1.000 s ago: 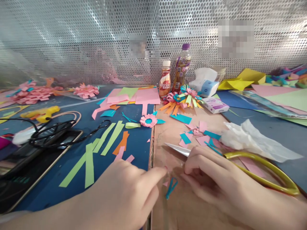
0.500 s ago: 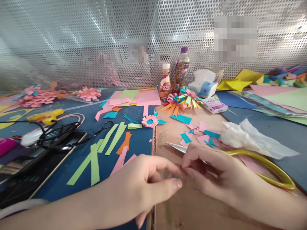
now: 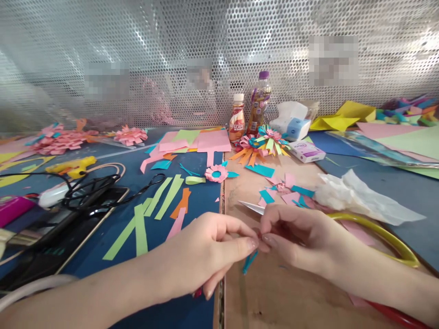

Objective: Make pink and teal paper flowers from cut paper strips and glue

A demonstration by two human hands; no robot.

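Observation:
My left hand [image 3: 219, 251] and my right hand [image 3: 298, 237] meet fingertip to fingertip over the seam of the table. Below the left thumb and index finger, which are pressed together, a thin twisted blue paper strip [image 3: 249, 261] hangs down. The right thumb and index finger pinch at the same spot; a tiny reddish bit shows there, too small to name. Something red peeks out under my left hand, mostly hidden. Beneath the right hand lies a pair of scissors, its blade [image 3: 252, 207] pointing left and its yellow handle [image 3: 380, 230] showing by the wrist.
Green paper strips [image 3: 140, 230] and a pink paper flower [image 3: 216, 173] lie ahead. Paper scraps [image 3: 290, 197] and crumpled tissue [image 3: 356, 196] are beyond my right hand. A cabled phone [image 3: 103, 208] and yellow glue gun [image 3: 73, 167] lie left. Two bottles [image 3: 236, 121] stand by the perforated metal wall.
My left hand has closed its thumb against the index finger and moved slightly up. More of the blue strip now hangs below the fingertips. The view has shifted slightly.

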